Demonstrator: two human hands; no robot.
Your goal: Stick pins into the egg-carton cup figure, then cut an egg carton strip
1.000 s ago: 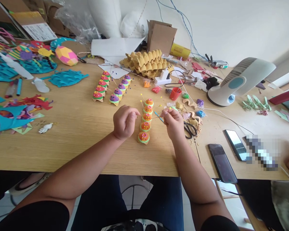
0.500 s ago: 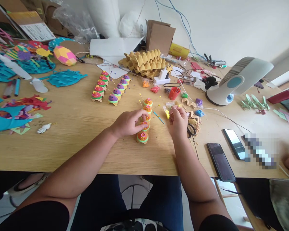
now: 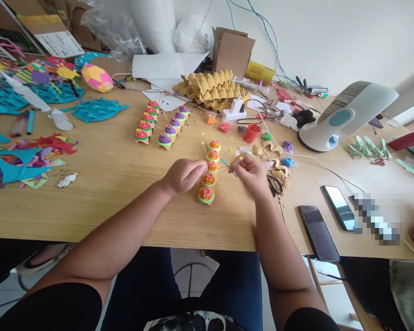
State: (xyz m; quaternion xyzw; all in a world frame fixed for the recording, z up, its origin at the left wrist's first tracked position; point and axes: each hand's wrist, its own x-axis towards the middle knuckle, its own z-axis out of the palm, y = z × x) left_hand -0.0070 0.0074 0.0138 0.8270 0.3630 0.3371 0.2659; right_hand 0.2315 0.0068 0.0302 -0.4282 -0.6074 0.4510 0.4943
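Note:
An orange egg-carton caterpillar (image 3: 207, 195) with green bands and small smiling faces stands lengthwise in front of me. Thin wires with yellow ball tips stick out from its sides. My left hand (image 3: 186, 176) is closed at its left side, thumb and finger pressed together against the middle segments; what they pinch is hidden. To the right, my right hand (image 3: 251, 175) is closed in a pinch, a small bit of yellow clay (image 3: 240, 158) showing at its fingers, close to the end of a side wire. A blue modelling tool (image 3: 225, 162) lies between the caterpillar and this hand.
Red (image 3: 145, 125) and purple caterpillars (image 3: 170, 130) stand farther back, before stacked egg trays (image 3: 210, 89). A red cup (image 3: 251, 133), clay packets and scissors (image 3: 275, 185) lie right, with a fan (image 3: 345, 115) and phones (image 3: 319, 232) beyond. Paper scraps (image 3: 51, 147) lie left.
My left hand has closed from a loose spread over the caterpillar into a pinch at its left side. My right hand has moved left, from the yellow clay packet towards the caterpillar.

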